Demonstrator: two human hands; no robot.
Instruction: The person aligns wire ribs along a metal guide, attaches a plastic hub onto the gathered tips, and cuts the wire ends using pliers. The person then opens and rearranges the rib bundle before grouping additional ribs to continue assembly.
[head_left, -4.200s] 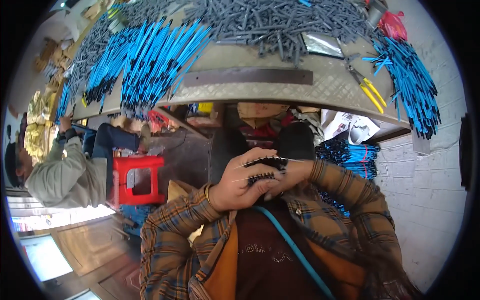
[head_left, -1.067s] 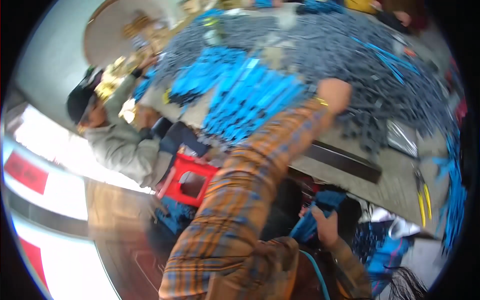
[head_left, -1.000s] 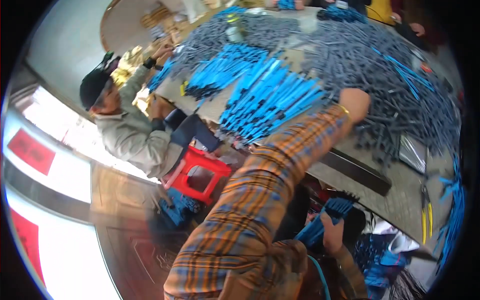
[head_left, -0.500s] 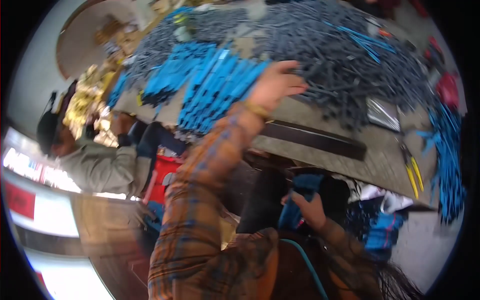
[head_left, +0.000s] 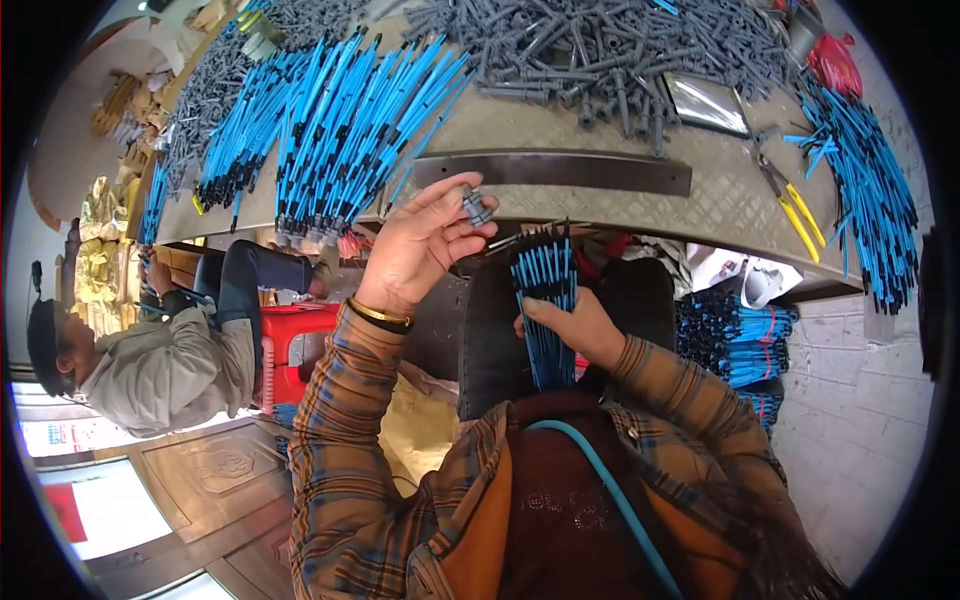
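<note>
My left hand (head_left: 420, 240) is raised just short of the table's front edge, its thumb and fingers pinching a few small grey plastic parts (head_left: 476, 206). Over my lap, my right hand (head_left: 585, 328) wraps round a bundle of thin blue rods with black ends (head_left: 545, 270). The bundle stands roughly upright, tips fanned toward the table. Beyond my left hand, more blue rods with black sections (head_left: 345, 130) lie in rows on the table. A heap of grey plastic plug-like parts (head_left: 610, 45) covers the table's far side.
A dark metal bar (head_left: 560, 170) lies along the table edge. Yellow-handled pliers (head_left: 795, 210) and a clear packet (head_left: 708, 103) are to the right, near a hanging blue rod bundle (head_left: 865, 190). Tied bundles (head_left: 755, 335) sit below. A seated person (head_left: 170, 350) is at left, beside a red stool (head_left: 290, 345).
My left hand has drawn back from over the table toward me and now pinches grey parts. My right hand still holds the blue rods. The view has tilted downward.
</note>
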